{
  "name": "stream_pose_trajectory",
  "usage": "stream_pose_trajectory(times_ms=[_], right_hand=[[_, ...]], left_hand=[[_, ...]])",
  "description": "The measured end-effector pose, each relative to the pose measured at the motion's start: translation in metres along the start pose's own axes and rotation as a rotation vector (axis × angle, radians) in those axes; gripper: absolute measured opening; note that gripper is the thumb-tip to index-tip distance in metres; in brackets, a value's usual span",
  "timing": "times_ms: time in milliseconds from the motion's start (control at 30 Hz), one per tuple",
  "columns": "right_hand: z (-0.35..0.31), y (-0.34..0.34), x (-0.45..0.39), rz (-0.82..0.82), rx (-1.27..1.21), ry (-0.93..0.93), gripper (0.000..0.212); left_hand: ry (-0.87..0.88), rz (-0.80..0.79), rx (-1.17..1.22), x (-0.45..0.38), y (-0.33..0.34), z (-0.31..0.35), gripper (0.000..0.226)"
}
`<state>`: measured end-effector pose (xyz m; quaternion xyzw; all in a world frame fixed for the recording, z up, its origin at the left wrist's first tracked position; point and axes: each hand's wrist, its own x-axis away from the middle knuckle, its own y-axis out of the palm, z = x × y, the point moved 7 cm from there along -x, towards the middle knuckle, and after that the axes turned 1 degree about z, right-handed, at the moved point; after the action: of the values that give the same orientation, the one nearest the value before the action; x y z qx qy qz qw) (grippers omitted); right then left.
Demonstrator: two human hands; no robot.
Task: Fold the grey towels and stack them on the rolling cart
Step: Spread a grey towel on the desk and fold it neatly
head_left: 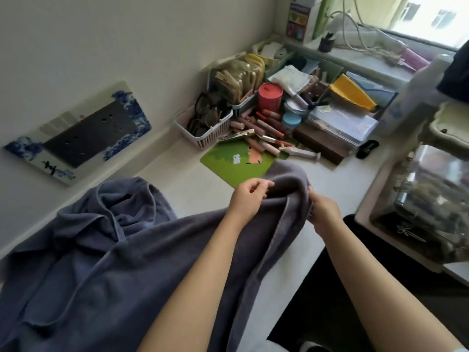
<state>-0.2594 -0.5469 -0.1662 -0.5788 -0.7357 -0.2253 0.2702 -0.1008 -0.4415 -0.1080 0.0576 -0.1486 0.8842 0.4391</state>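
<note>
Locating towel edge, unfolded.
My left hand (250, 199) and right hand (323, 212) pinch the grey towel (152, 250) hem, grip narrow, to align corners on the bench (200, 184).

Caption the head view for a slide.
Both hands, left hand and right hand, pinch a grey towel edge over a cluttered white desk.

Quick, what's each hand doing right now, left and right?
Left hand: closed, pinching the far edge of the grey towel.
Right hand: closed, gripping the same towel edge.
</note>
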Motion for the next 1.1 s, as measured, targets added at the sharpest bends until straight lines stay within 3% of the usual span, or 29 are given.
stream_pose_trajectory(times_ms=[133,267,333,433,500,567,633,700,767,833,933,1033,1100], right_hand=[[0.016,-0.031,-0.023,0.122,0.145,-0.055,0.030],[-0.014,-0.009,-0.021,0.077,0.515,-0.446,0.049],[-0.023,0.016,-0.019,0.017,0.704,-0.612,0.054],[-0.023,0.041,-0.030,-0.025,0.984,-0.647,0.050],[-0.023,0.046,-0.039,-0.011,1.059,-0.648,0.038],[-0.025,0.043,-0.047,0.016,0.988,-0.614,0.025],[-0.025,0.035,-0.053,-0.012,0.721,-0.503,0.014],[-0.028,0.026,-0.053,-0.054,0.381,-0.372,0.021],[-0.037,0.011,-0.053,-0.021,0.164,-0.301,0.024],[-0.049,-0.004,-0.053,-0.002,0.009,-0.269,0.021],[-0.064,-0.018,-0.049,0.025,-0.091,-0.296,0.012],[-0.070,-0.025,-0.040,0.119,-0.062,-0.333,0.010],[-0.066,-0.035,-0.039,0.211,-0.001,-0.308,0.008]], left_hand=[[-0.012,0.105,-0.320,-0.019,0.010,-0.020,0.026],[-0.146,-0.030,-0.561,-0.038,0.030,-0.044,0.037],[-0.227,-0.027,-0.554,-0.044,0.030,-0.053,0.040],[-0.276,0.136,-0.422,-0.050,0.015,-0.054,0.035],[-0.308,0.200,-0.491,-0.051,0.004,-0.055,0.042],[-0.351,0.194,-0.537,-0.053,-0.001,-0.060,0.050],[-0.395,0.139,-0.559,-0.055,0.002,-0.066,0.050],[-0.422,0.092,-0.592,-0.057,0.003,-0.069,0.040],[-0.395,0.152,-0.565,-0.061,-0.009,-0.059,0.028],[-0.302,0.291,-0.518,-0.066,-0.035,-0.033,0.020],[-0.009,0.460,-0.460,-0.076,-0.066,0.023,0.016],[0.251,0.397,-0.451,-0.083,-0.045,0.064,0.013],[0.267,0.288,-0.681,-0.092,-0.016,0.057,0.016]])
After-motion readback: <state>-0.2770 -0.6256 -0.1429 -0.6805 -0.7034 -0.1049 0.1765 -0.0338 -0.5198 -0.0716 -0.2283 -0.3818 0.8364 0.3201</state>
